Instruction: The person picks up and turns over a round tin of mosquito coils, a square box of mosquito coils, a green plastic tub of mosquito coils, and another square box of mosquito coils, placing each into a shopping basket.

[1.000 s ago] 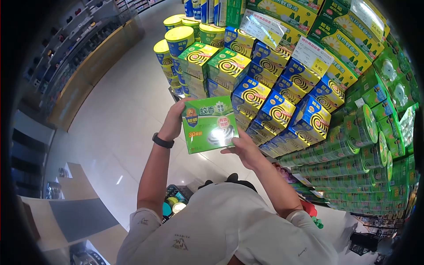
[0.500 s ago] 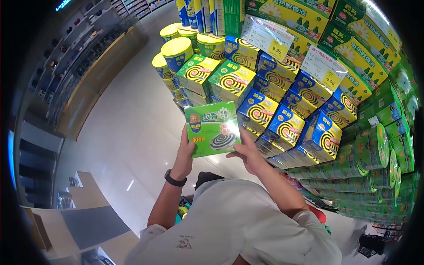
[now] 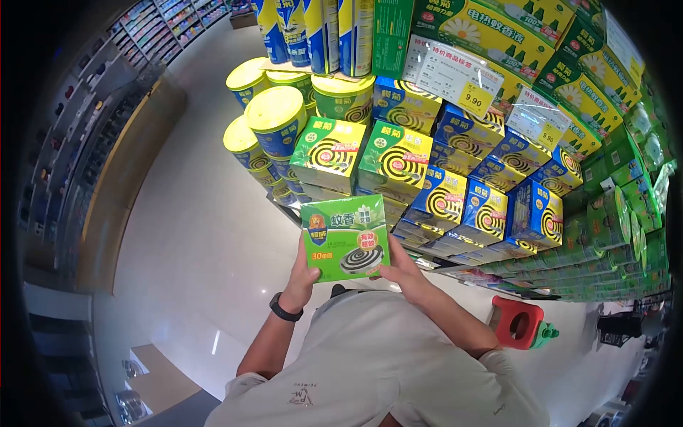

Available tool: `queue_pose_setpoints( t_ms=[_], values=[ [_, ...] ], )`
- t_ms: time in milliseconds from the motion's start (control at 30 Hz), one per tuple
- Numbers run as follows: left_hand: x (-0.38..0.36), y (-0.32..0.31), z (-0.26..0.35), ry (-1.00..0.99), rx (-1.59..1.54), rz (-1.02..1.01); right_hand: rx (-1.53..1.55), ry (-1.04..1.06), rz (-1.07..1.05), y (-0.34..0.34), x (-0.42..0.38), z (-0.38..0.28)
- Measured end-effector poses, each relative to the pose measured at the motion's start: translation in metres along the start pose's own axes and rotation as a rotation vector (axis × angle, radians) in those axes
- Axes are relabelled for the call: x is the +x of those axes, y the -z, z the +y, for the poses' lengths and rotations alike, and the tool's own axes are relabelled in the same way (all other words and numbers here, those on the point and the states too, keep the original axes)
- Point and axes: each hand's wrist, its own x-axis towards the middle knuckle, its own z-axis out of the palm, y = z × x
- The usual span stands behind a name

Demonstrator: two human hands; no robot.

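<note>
A green box [image 3: 345,238] with a black-and-white coil picture is held upright in front of my body, its printed face toward me. My left hand [image 3: 302,274] grips its left side, thumb on the front near the lower corner. On the opposite side my right hand [image 3: 407,270] holds the lower right edge. Just beyond the box stand green-and-yellow coil boxes [image 3: 329,153], with blue-and-yellow boxes [image 3: 441,199] stacked to their right.
Yellow-lidded tubs [image 3: 276,110] and tall blue spray cans [image 3: 320,35] stand at the back left of the display. Price cards [image 3: 455,75] hang above the boxes. A red stool [image 3: 504,313] is on the floor at right. A wooden-sided counter [image 3: 131,192] runs along the left.
The view has shifted, and the shelf display appears nearer and more to the left. The green box sits slightly lower in view, still in both hands. More of the red stool shows.
</note>
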Motion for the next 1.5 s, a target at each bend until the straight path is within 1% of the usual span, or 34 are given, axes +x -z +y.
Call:
queue_pose_setpoints(
  t_ms=[133, 267, 367, 467, 500, 600, 667, 800, 867, 1067, 1133, 1200, 1233, 1300, 1333, 1367, 1400, 1467, 1500],
  values=[
    [0.011, 0.038, 0.003, 0.036, 0.013, -0.141, 0.032, 0.018, 0.076, -0.021, 0.013, 0.010],
    [0.023, 0.059, 0.013, 0.085, 0.023, -0.266, 0.030, 0.040, 0.152, -0.037, 0.018, 0.014],
    [0.031, 0.065, 0.022, 0.100, 0.024, -0.307, 0.030, 0.033, 0.193, -0.044, 0.022, 0.015],
    [0.036, 0.071, 0.015, 0.083, 0.017, -0.339, 0.013, 0.007, 0.214, -0.047, 0.024, 0.007],
    [0.036, 0.071, 0.013, 0.085, 0.015, -0.343, 0.001, -0.020, 0.224, -0.047, 0.024, 0.005],
    [0.038, 0.073, 0.011, 0.083, 0.066, -0.346, -0.016, 0.014, 0.207, -0.044, 0.025, 0.005],
    [0.038, 0.072, 0.011, 0.111, 0.076, -0.337, -0.012, -0.005, 0.205, -0.043, 0.026, 0.004],
    [0.044, 0.067, 0.014, 0.139, 0.050, -0.354, -0.047, -0.075, 0.212, -0.040, 0.025, -0.006],
    [0.045, 0.060, 0.017, 0.168, 0.017, -0.321, -0.046, -0.048, 0.209, -0.033, 0.021, -0.001],
    [0.047, 0.048, 0.008, 0.138, 0.026, -0.324, -0.004, -0.050, 0.173, -0.014, 0.014, 0.014],
    [0.046, 0.047, 0.003, 0.124, 0.049, -0.327, 0.034, -0.061, 0.207, -0.010, 0.008, 0.019],
    [0.048, 0.042, 0.000, 0.107, 0.029, -0.330, 0.032, -0.052, 0.215, -0.007, 0.006, 0.020],
    [0.045, 0.041, 0.000, 0.115, 0.023, -0.361, 0.023, -0.040, 0.203, -0.008, 0.006, 0.019],
    [0.046, 0.035, 0.001, 0.159, -0.014, -0.333, 0.037, 0.021, 0.231, -0.006, -0.005, 0.026],
    [0.045, 0.028, 0.002, 0.153, -0.026, -0.307, 0.029, 0.054, 0.315, -0.007, -0.008, 0.021],
    [0.044, 0.028, 0.000, 0.176, -0.002, -0.300, 0.041, 0.040, 0.288, -0.011, -0.009, 0.017],
    [0.043, 0.025, -0.003, 0.189, -0.007, -0.364, 0.059, 0.022, 0.248, -0.012, -0.013, 0.015],
    [0.043, 0.023, -0.005, 0.207, 0.002, -0.322, 0.048, 0.066, 0.307, -0.011, -0.019, 0.027],
    [0.044, 0.021, -0.006, 0.212, 0.006, -0.348, 0.034, 0.084, 0.312, -0.012, -0.021, 0.034]
  ],
)
